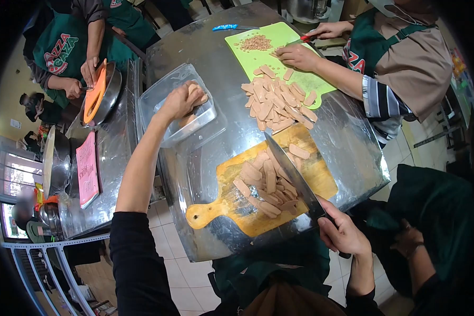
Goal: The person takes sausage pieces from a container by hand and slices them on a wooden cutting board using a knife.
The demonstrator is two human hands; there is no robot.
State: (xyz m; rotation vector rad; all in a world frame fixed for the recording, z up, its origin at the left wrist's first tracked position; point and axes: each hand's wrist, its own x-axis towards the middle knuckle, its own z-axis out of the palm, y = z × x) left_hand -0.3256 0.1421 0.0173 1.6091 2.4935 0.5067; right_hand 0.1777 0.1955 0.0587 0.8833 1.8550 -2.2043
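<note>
My left hand (180, 101) reaches into a clear plastic tub (151, 97), its fingers closed around pinkish-beige sausages (197, 92). More of the same meat lies under the hand, partly hidden. My right hand (347, 231) grips the handle of a large kitchen knife (294, 173). The blade slants up and left across a wooden cutting board (227, 174), along the right side of a heap of sausage slices (266, 181). One slice lies apart at the board's upper right. Beyond the board, a bigger pile of sausage slices (276, 102) rests on the metal table (195, 163).
Across the table a co-worker cuts on a green board (321, 79) holding diced bits (256, 42). A blue-handled knife (227, 27) lies near it. At left, another person works over an orange board (97, 92) on a metal bowl (114, 87). A pink book (88, 168) lies nearby.
</note>
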